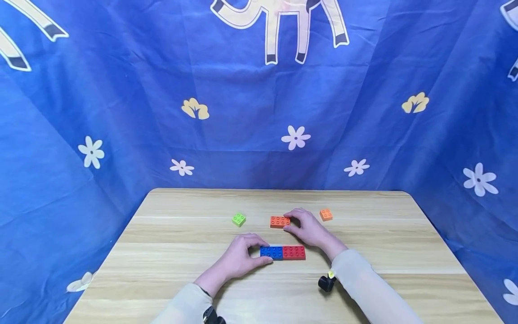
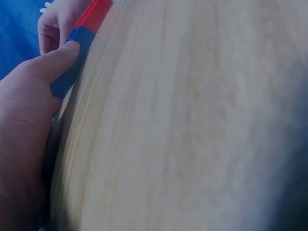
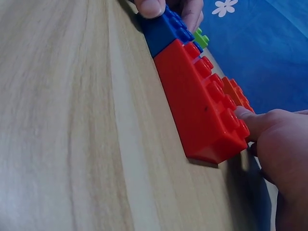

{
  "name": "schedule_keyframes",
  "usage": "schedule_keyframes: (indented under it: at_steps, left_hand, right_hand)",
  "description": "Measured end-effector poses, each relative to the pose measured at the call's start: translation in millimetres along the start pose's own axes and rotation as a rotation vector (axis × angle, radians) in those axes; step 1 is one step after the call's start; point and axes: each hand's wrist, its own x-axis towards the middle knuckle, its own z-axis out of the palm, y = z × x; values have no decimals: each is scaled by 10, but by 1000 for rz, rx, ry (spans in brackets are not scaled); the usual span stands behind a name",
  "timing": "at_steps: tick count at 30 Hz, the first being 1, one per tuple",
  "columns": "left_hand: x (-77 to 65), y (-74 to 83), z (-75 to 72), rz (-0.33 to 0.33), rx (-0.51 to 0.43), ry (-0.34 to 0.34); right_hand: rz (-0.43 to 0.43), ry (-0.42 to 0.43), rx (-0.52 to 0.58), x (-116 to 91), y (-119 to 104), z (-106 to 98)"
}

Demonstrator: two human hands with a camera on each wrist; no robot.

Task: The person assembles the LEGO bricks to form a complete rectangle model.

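A blue brick point(image 1: 271, 253) and a red brick point(image 1: 294, 253) lie end to end on the table in one row. My left hand point(image 1: 238, 256) grips the blue brick by its left part, thumb on the near side and fingers on the far side. Farther back, my right hand point(image 1: 306, 227) holds the right end of an orange brick point(image 1: 279, 222) between thumb and fingers. In the right wrist view the red brick point(image 3: 195, 101) stands in front and hides most of the orange brick point(image 3: 236, 91).
A small green brick point(image 1: 238, 219) lies back left of the orange brick. Beyond the right hand sits a small light orange brick point(image 1: 326, 214). The wooden table point(image 1: 182, 234) ends at a blue patterned cloth point(image 1: 243, 157).
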Motion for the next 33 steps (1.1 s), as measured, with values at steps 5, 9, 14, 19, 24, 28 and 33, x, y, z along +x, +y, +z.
schedule_keyframes:
  at_steps: [5, 9, 14, 19, 24, 28, 33]
  left_hand:
    - [3, 2, 21, -1, -7, 1]
    - [3, 14, 33, -6, -15, -1]
    - [-2, 16, 33, -17, -18, 1]
    - [-3, 26, 21, -11, -6, 7]
    - [2, 37, 13, -14, 1, 6]
    - [7, 33, 10, -17, -5, 1]
    - [8, 13, 10, -20, -8, 4]
  right_hand:
    - [9, 5, 5, -22, 15, -6]
    - [10, 15, 16, -58, -22, -41]
    - [6, 30, 30, -89, -77, -102]
    - [-14, 30, 46, -115, -132, -162]
    - [-24, 33, 56, -144, -191, -226]
    - [-28, 30, 51, -162, -231, -266]
    - [-32, 20, 40, -179, -282, -306]
